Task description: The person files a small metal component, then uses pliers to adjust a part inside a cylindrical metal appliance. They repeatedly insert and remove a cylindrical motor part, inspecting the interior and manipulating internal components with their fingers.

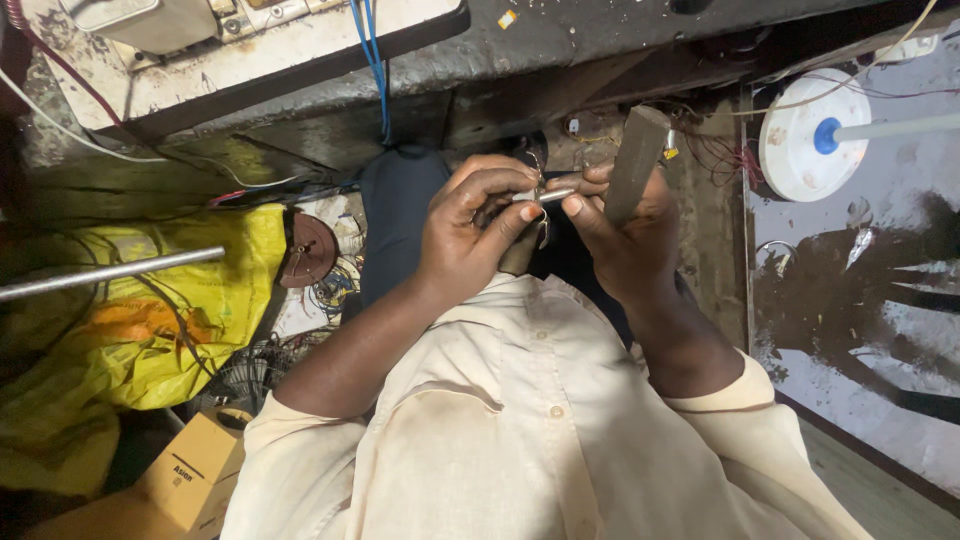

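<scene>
Head view: hands raised before the chest, over the lap.
Metal rod (542, 196): short, slim, silvery piece pinched between both hands at mid-frame; probably light, stiff and smooth, so likely to slip; best held near each end, as it is now.
Flat bar (634, 165): dark, rigid, tool-like block standing upright in the right hand, its top clear of the fingers; probably heavier than the rod.
Left hand (468, 235): curled, thumb and forefinger closed on the rod's left end, wrist bent inward.
Right hand (625, 245): fingers wrapped round the bar, thumb tip pressed on the rod's right end.
Surroundings: yellow sack (150, 320) at left; white disc (812, 148) far right.
</scene>
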